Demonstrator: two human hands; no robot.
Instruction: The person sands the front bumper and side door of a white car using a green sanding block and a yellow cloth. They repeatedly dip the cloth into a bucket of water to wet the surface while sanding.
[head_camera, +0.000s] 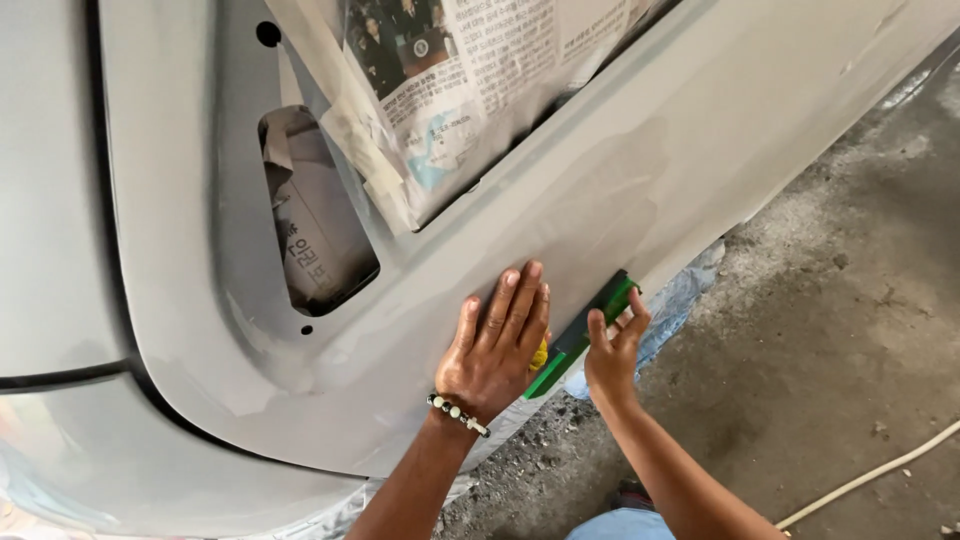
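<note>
Grey panel: a car body panel coated in flat grey primer fills most of the view, seen from above at a slant.
Left hand: the left hand lies flat on the panel near its lower edge, fingers stretched out and close together, gripping nothing. A beaded bracelet circles the wrist.
Yellow piece: a small yellow thing peeks out from under the left hand's edge, touching the block; what it is cannot be told.
Right hand: the right hand is just beside the left, fingers curled onto a green sanding block.
Sanding block: long, narrow and green, pressed against the panel's lower edge, running slantwise between the two hands.
Masking: sheets of newspaper held with tape cover the window opening above the hands. More paper shows inside an oval cut-out to the left.
Plastic: a crumpled clear sheet hangs below the panel's edge, near the right hand.
Floor: a rough, dusty concrete floor lies on the right, with a pale hose across its lower corner.
</note>
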